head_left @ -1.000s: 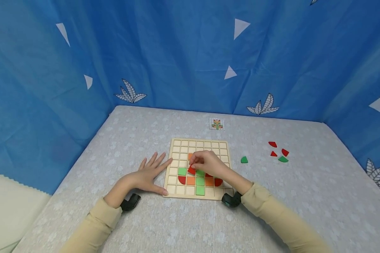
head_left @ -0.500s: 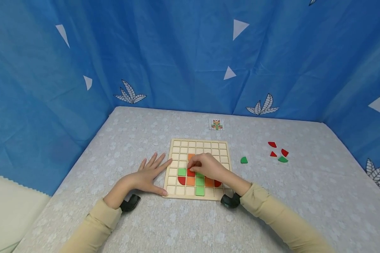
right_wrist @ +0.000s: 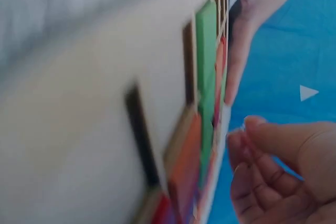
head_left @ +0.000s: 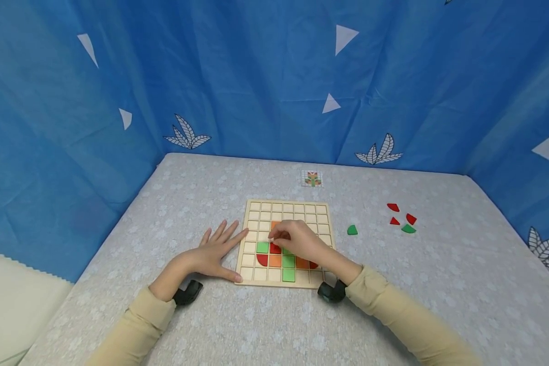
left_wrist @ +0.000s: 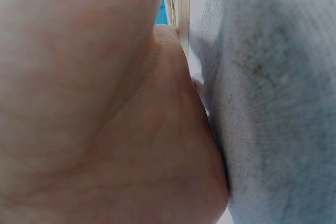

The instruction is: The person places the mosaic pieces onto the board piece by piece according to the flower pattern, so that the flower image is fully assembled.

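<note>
We see the left hand (head_left: 212, 255) lying flat with straight, spread fingers on the grey speckled desk (head_left: 201, 193), its fingertips and thumb touching the left edge of the square wooden grid board (head_left: 285, 207). It holds nothing. The left wrist view shows little beyond skin pressed close to the desk cloth (left_wrist: 283, 103), with a thin strip of the board's edge at the top.

The right hand (head_left: 297, 239) hovers over the middle of the board with its fingers curled, their tips bunched just above a red curved tile (head_left: 275, 248) that sits in a cell beside a green square tile (head_left: 263, 247). We cannot tell from the head view whether the fingertips still pinch the red tile or only touch it; the hand covers part of it. In the right wrist view the curled fingers (right_wrist: 273, 166) appear beside the board's edge, blurred, with nothing plainly between them.

Other orange, green and red tiles lie in the lower rows, several half hidden under the right hand and wrist. To the right, apart from the board, lies a loose green curved tile (head_left: 352, 230), and further right a small cluster of red and green pieces (head_left: 401, 218). A small pattern card (head_left: 312, 179) lies behind the board, too small to read.
</note>
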`<action>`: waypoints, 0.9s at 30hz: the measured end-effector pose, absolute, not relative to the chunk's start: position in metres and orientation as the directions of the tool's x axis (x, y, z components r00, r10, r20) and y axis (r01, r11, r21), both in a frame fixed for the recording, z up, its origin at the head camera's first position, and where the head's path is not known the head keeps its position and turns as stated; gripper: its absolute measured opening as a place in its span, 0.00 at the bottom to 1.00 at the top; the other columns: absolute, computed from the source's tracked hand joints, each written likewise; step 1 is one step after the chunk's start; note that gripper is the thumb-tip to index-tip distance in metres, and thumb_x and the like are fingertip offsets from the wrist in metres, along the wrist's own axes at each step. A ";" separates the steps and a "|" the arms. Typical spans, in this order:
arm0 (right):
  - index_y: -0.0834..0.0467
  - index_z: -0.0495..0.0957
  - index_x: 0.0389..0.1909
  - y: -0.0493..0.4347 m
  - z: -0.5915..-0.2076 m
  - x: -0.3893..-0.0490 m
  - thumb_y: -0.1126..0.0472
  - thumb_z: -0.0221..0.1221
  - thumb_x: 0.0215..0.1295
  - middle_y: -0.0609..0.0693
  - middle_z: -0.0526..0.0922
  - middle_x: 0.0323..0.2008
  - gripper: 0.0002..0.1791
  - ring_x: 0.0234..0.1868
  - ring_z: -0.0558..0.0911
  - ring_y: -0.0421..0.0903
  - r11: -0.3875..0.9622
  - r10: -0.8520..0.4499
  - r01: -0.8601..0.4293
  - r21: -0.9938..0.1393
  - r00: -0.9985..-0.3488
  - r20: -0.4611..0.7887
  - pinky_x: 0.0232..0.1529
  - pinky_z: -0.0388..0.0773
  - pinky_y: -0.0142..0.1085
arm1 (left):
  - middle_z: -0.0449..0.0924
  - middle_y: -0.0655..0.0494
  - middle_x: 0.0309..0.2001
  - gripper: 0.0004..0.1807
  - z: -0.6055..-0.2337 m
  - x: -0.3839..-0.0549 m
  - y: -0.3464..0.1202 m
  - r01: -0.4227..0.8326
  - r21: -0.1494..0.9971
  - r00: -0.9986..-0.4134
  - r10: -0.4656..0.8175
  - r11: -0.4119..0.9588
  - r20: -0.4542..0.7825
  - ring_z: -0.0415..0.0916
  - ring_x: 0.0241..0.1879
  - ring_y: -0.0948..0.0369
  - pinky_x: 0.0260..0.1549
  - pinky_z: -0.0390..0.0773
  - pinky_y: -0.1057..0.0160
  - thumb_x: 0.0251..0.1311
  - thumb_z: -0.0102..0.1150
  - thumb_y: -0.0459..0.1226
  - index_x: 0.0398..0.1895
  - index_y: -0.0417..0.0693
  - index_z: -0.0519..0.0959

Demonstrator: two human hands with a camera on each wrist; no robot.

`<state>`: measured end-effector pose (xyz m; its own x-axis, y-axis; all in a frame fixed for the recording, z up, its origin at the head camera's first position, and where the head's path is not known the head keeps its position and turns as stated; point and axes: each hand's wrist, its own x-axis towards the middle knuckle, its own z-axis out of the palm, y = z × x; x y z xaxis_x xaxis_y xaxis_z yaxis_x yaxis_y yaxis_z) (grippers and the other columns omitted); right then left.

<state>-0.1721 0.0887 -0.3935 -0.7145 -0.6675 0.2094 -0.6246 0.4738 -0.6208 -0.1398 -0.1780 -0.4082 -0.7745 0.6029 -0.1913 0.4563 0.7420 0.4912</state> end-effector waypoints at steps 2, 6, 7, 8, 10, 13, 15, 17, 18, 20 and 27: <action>0.61 0.82 0.37 0.092 -0.389 -0.173 0.70 0.62 0.60 0.45 0.81 0.30 0.05 0.29 0.77 0.38 0.467 -0.656 -0.611 -0.639 -0.724 0.214 0.30 0.75 0.30 | 0.29 0.43 0.73 0.61 -0.409 -0.140 -0.179 0.455 0.488 -0.777 0.600 0.745 -0.192 0.21 0.69 0.44 0.59 0.26 0.37 0.44 0.64 0.64 0.75 0.50 0.43; 0.62 0.82 0.39 0.107 -0.377 -0.174 0.69 0.61 0.61 0.49 0.82 0.33 0.07 0.31 0.78 0.40 0.485 -0.598 -0.560 -0.672 -0.773 0.213 0.32 0.76 0.33 | 0.30 0.42 0.73 0.61 -0.410 -0.139 -0.180 0.455 0.482 -0.781 0.595 0.749 -0.188 0.21 0.69 0.43 0.59 0.26 0.37 0.43 0.64 0.64 0.75 0.49 0.44; 0.62 0.82 0.40 0.113 -0.374 -0.175 0.69 0.61 0.61 0.50 0.82 0.34 0.07 0.31 0.78 0.40 0.496 -0.577 -0.544 -0.677 -0.789 0.211 0.32 0.76 0.34 | 0.30 0.42 0.73 0.62 -0.410 -0.139 -0.180 0.455 0.483 -0.781 0.596 0.748 -0.186 0.21 0.69 0.43 0.59 0.26 0.37 0.43 0.65 0.64 0.75 0.49 0.44; 0.62 0.82 0.40 0.121 -0.372 -0.175 0.69 0.60 0.61 0.50 0.83 0.35 0.07 0.31 0.78 0.41 0.508 -0.554 -0.530 -0.680 -0.805 0.214 0.32 0.76 0.35 | 0.30 0.42 0.73 0.62 -0.410 -0.139 -0.180 0.456 0.484 -0.781 0.597 0.746 -0.184 0.21 0.69 0.43 0.59 0.26 0.37 0.43 0.65 0.64 0.75 0.49 0.44; 0.64 0.82 0.41 0.138 -0.368 -0.177 0.69 0.60 0.62 0.52 0.83 0.36 0.08 0.32 0.79 0.43 0.524 -0.504 -0.499 -0.690 -0.835 0.221 0.33 0.77 0.36 | 0.30 0.42 0.73 0.62 -0.409 -0.139 -0.180 0.460 0.488 -0.779 0.601 0.742 -0.180 0.21 0.69 0.43 0.59 0.26 0.37 0.43 0.65 0.64 0.75 0.49 0.44; 0.65 0.81 0.42 0.172 -0.368 -0.181 0.68 0.59 0.63 0.53 0.83 0.36 0.08 0.32 0.80 0.45 0.572 -0.410 -0.440 -0.692 -0.884 0.223 0.32 0.77 0.37 | 0.30 0.42 0.73 0.61 -0.409 -0.139 -0.180 0.464 0.490 -0.775 0.606 0.738 -0.178 0.21 0.69 0.43 0.58 0.26 0.37 0.43 0.65 0.64 0.75 0.48 0.44; 0.65 0.81 0.43 0.197 -0.370 -0.184 0.67 0.58 0.64 0.54 0.82 0.37 0.09 0.34 0.80 0.47 0.621 -0.334 -0.383 -0.684 -0.919 0.212 0.32 0.77 0.39 | 0.30 0.42 0.73 0.61 -0.409 -0.139 -0.179 0.467 0.489 -0.774 0.608 0.737 -0.179 0.21 0.69 0.43 0.58 0.26 0.36 0.43 0.65 0.64 0.75 0.48 0.44; 0.61 0.81 0.43 0.227 -0.381 -0.191 0.61 0.57 0.67 0.53 0.82 0.37 0.10 0.34 0.79 0.47 0.673 -0.259 -0.347 -0.653 -0.938 0.232 0.31 0.77 0.40 | 0.30 0.42 0.73 0.61 -0.409 -0.139 -0.179 0.468 0.486 -0.773 0.609 0.738 -0.181 0.21 0.69 0.43 0.58 0.26 0.36 0.43 0.65 0.64 0.75 0.49 0.44; 0.58 0.82 0.43 0.245 -0.391 -0.196 0.57 0.56 0.67 0.51 0.82 0.37 0.11 0.34 0.78 0.46 0.698 -0.219 -0.331 -0.634 -0.943 0.251 0.30 0.76 0.40 | 0.30 0.42 0.73 0.61 -0.409 -0.140 -0.179 0.467 0.486 -0.772 0.609 0.738 -0.183 0.21 0.69 0.43 0.58 0.26 0.36 0.43 0.65 0.64 0.75 0.48 0.44; 0.56 0.82 0.43 0.279 -0.410 -0.206 0.52 0.55 0.67 0.51 0.82 0.38 0.13 0.35 0.77 0.47 0.740 -0.155 -0.298 -0.602 -0.948 0.278 0.29 0.76 0.39 | 0.30 0.42 0.73 0.61 -0.409 -0.140 -0.179 0.468 0.486 -0.771 0.609 0.739 -0.184 0.21 0.69 0.43 0.58 0.27 0.36 0.44 0.65 0.64 0.75 0.48 0.44; 0.65 0.79 0.46 0.325 -0.403 -0.191 0.57 0.57 0.67 0.63 0.78 0.42 0.15 0.36 0.75 0.55 0.794 0.079 -0.057 -0.606 -0.977 0.196 0.24 0.73 0.36 | 0.29 0.42 0.73 0.61 -0.410 -0.140 -0.178 0.464 0.486 -0.773 0.606 0.741 -0.186 0.21 0.69 0.43 0.59 0.26 0.37 0.44 0.64 0.63 0.75 0.49 0.43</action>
